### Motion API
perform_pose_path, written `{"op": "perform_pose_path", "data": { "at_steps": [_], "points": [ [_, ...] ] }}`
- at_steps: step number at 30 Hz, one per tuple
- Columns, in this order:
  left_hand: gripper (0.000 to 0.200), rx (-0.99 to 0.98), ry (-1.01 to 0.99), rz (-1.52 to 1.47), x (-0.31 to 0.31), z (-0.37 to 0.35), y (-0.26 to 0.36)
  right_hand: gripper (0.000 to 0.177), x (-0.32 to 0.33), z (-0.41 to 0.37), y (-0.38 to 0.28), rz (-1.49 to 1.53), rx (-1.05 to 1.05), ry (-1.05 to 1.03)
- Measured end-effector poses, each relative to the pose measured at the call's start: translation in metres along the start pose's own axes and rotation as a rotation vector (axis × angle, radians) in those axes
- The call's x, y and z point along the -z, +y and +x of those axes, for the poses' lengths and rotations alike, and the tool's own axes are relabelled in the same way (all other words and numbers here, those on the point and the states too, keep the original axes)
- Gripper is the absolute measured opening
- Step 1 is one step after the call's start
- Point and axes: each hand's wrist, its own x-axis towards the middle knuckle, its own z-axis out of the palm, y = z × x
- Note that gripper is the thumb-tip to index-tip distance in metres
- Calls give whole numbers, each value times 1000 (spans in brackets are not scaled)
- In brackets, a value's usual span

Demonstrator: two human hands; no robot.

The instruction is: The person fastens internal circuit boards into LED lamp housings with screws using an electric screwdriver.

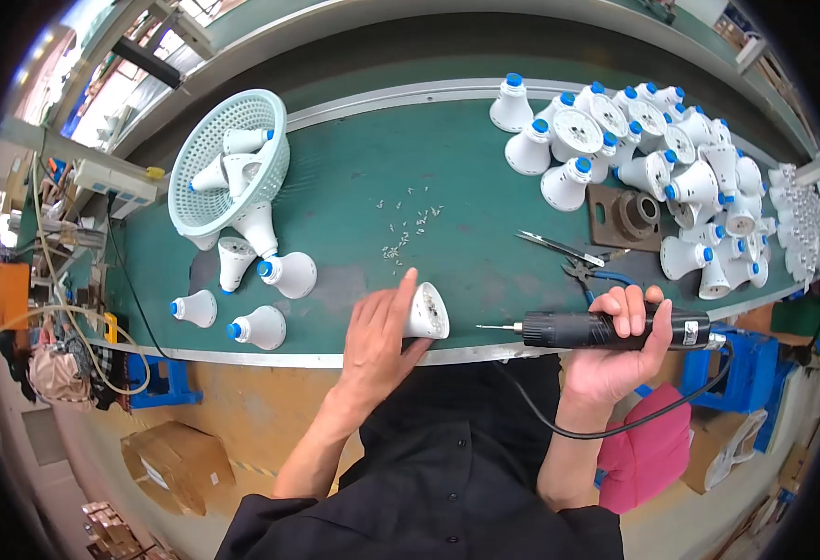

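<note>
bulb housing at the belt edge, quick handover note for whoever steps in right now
Left hand grips the bulb housing, which lies on its side at the near edge of the belt.
Right hand holds the screwdriver level, tip aimed at that housing, not touching.
Loose screws lie mid-belt.
The basket at left is tipped on its side, with housings inside and spilled housings beside it.
A large pile sits far right, pliers before it.
Done or left: which group is finished cannot be told; the one in hand looks in progress.
</note>
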Motion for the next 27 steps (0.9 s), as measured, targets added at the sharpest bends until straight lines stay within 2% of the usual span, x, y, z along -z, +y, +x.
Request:
{"op": "perform_pose_path", "data": {
  "at_steps": [1,4,8,9,12,15,20,27],
  "points": [
    [100,34,5,14,0,-1,3,15,0,0,0,-6,2,-14],
    [96,225,103,-428,-6,-10,10,15,-4,-4,0,-6,-20,-43],
    [82,369,-11,-644,-3,-32,23,18,-7,-13,-2,-3,-71,-71],
    [70,381,-16,-644,-2,-36,27,18,-7,-14,-2,-20,-82,-90],
    [62,283,0,-548,-3,-44,32,17,-9,-20,0,-69,-125,-160],
    [55,264,41,-535,-5,-50,35,17,-7,-25,5,-194,-138,-206],
    [56,224,21,-522,-2,-51,35,15,-10,-28,12,-275,-166,-270],
    [53,171,27,-472,-2,-49,35,15,-5,-29,17,-335,-175,-209]
  ]
}}
